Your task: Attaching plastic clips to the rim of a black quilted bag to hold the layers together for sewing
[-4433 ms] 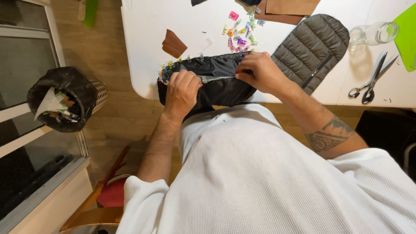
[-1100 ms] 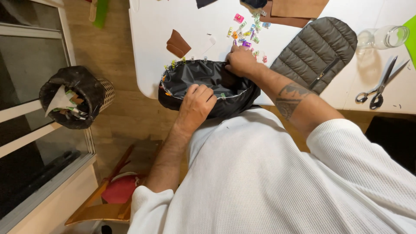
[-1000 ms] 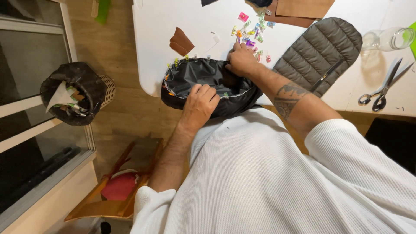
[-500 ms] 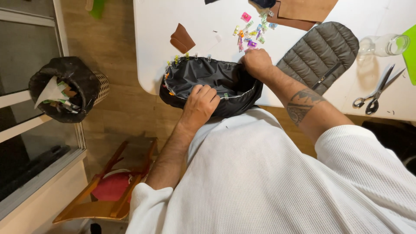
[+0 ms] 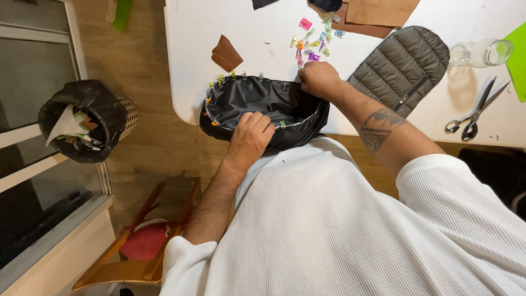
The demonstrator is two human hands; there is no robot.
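A black fabric bag piece (image 5: 257,101) lies at the near edge of the white table (image 5: 192,49), its rim lined with several small coloured clips. My left hand (image 5: 251,137) presses on the near rim of the black fabric, fingers curled over the edge. My right hand (image 5: 318,79) grips the far right rim of the same fabric. A loose pile of coloured clips (image 5: 315,44) lies on the table just beyond my right hand.
A grey quilted panel with a zipper (image 5: 402,63) lies to the right. Scissors (image 5: 474,112), a clear glass jar (image 5: 485,52), brown leather scraps (image 5: 226,53) and a green sheet (image 5: 518,52) are on the table. A lined waste basket (image 5: 82,120) and a wooden chair (image 5: 139,241) stand on the floor at left.
My right hand has moved from the far edge by the clips to the right rim of the black fabric. The left hand has stayed on the near rim. The camera view shifted slightly.
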